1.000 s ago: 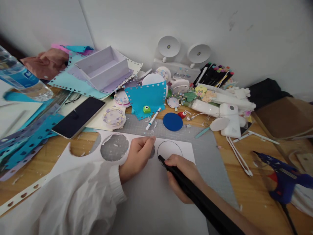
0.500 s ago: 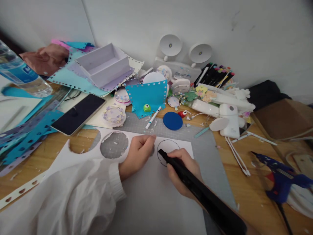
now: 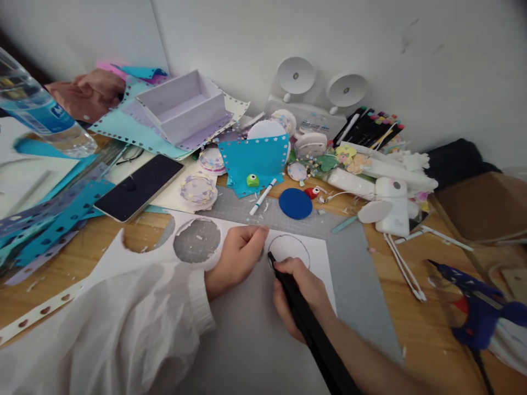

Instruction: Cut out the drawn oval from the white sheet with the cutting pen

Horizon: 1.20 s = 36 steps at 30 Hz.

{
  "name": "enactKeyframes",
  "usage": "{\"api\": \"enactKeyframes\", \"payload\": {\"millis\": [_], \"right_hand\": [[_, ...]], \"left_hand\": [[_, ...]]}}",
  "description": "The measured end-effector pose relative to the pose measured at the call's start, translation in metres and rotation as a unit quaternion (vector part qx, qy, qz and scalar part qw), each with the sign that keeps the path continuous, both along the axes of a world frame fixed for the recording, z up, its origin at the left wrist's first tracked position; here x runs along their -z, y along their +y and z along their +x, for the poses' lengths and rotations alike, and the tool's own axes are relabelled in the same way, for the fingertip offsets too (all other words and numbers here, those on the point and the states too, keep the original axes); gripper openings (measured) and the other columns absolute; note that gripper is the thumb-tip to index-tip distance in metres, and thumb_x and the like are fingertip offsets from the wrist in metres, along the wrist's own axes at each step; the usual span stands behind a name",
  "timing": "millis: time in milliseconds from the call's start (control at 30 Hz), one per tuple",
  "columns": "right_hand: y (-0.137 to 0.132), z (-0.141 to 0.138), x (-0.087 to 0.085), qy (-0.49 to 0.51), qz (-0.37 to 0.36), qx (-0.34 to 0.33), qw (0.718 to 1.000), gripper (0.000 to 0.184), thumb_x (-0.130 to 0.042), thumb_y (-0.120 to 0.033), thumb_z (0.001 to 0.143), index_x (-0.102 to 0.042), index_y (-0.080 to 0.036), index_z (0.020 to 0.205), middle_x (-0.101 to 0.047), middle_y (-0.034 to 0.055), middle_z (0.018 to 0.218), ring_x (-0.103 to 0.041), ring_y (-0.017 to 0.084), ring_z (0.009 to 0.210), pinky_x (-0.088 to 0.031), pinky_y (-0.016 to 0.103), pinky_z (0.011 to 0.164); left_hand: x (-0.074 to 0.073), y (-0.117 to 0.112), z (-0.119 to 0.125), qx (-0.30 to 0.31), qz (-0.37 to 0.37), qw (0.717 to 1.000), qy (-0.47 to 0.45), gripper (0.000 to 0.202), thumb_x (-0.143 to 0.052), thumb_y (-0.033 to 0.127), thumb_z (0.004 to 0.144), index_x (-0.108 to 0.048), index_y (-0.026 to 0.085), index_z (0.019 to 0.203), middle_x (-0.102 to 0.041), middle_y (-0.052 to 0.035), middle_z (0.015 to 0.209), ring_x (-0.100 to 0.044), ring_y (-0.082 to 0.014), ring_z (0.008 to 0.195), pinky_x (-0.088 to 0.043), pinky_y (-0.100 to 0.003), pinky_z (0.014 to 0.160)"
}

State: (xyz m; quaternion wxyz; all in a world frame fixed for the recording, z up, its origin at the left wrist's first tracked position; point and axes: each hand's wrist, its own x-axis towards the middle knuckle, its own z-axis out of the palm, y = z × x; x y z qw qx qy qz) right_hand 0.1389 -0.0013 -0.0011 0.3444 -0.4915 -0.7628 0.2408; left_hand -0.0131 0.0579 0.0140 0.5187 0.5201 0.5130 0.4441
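Observation:
A white sheet of board (image 3: pixel 247 329), with round holes cut along its far edge, lies on a grey cutting mat (image 3: pixel 354 274). My left hand (image 3: pixel 241 255) is closed in a loose fist on the board, beside a ragged round hole. A small dark patch shows by its fingers; what they hold, if anything, is hidden. In my right hand (image 3: pixel 304 285) is a long black knife-like tool (image 3: pixel 302 318). Its tip meets the left side of a circle outline (image 3: pixel 290 247) drawn on the board. Beyond the board lies a blue disc (image 3: pixel 295 203).
A phone (image 3: pixel 140 186) and water bottle (image 3: pixel 45 109) are at left. Behind the mat stand a white box (image 3: pixel 181 109), blue punched paper (image 3: pixel 255 159) and a white marker (image 3: pixel 263 196). At right lie a power bank (image 3: pixel 392 203), cables and a blue glue gun (image 3: pixel 473 302).
The tool's tip has moved slightly down the circle's left side, and the tool is held more steeply. My left hand stays on the board. The whole view has shifted slightly.

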Motion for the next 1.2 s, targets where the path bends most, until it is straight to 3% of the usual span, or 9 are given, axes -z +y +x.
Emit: {"api": "enactKeyframes", "payload": {"millis": [300, 600, 867, 1033, 1200], "right_hand": [[0.001, 0.01, -0.011, 0.033, -0.045, -0.054, 0.997, 0.016, -0.051, -0.015, 0.082, -0.044, -0.023, 0.094, -0.045, -0.0053, 0.063, -0.045, 0.011, 0.048, -0.034, 0.024, 0.047], [0.014, 0.03, -0.012, 0.016, -0.048, -0.12, 0.992, 0.018, -0.051, -0.014, 0.08, -0.048, -0.023, 0.095, -0.051, -0.0021, 0.069, -0.05, 0.014, 0.057, -0.038, 0.026, 0.054], [0.015, 0.04, -0.015, 0.029, -0.04, -0.138, 0.989, 0.02, -0.049, -0.014, 0.079, -0.049, -0.024, 0.096, -0.052, -0.0038, 0.067, -0.05, 0.013, 0.055, -0.037, 0.025, 0.053], [0.015, 0.041, -0.015, 0.059, -0.033, -0.105, 0.992, 0.018, -0.048, -0.014, 0.08, -0.05, -0.024, 0.095, -0.051, -0.0041, 0.065, -0.048, 0.012, 0.052, -0.036, 0.025, 0.05], [0.015, 0.041, -0.015, 0.049, -0.029, -0.127, 0.99, 0.019, -0.049, -0.016, 0.079, -0.049, -0.024, 0.096, -0.054, -0.0021, 0.068, -0.053, 0.014, 0.056, -0.037, 0.026, 0.051]], "left_hand": [[0.001, 0.0, -0.002, 0.02, -0.012, 0.999, 0.028, 0.044, -0.044, 0.04, 0.086, -0.028, 0.021, 0.05, -0.026, 0.0059, 0.047, -0.026, -0.0086, 0.047, -0.02, -0.025, 0.046], [0.002, 0.0, -0.003, 0.03, -0.015, 0.999, 0.03, 0.045, -0.043, 0.04, 0.087, -0.03, 0.021, 0.049, -0.029, 0.0061, 0.047, -0.027, -0.0085, 0.047, -0.021, -0.025, 0.047], [0.002, -0.001, -0.004, 0.033, -0.014, 0.999, 0.031, 0.045, -0.043, 0.04, 0.088, -0.03, 0.021, 0.049, -0.029, 0.0063, 0.047, -0.027, -0.0084, 0.046, -0.021, -0.025, 0.046], [0.003, 0.0, -0.004, 0.033, -0.013, 0.999, 0.035, 0.045, -0.043, 0.04, 0.088, -0.03, 0.021, 0.049, -0.029, 0.006, 0.047, -0.027, -0.0084, 0.047, -0.02, -0.025, 0.047], [0.001, -0.001, -0.004, 0.034, -0.014, 0.999, 0.036, 0.044, -0.042, 0.039, 0.088, -0.03, 0.021, 0.049, -0.03, 0.006, 0.047, -0.028, -0.0084, 0.046, -0.021, -0.025, 0.047]]}}
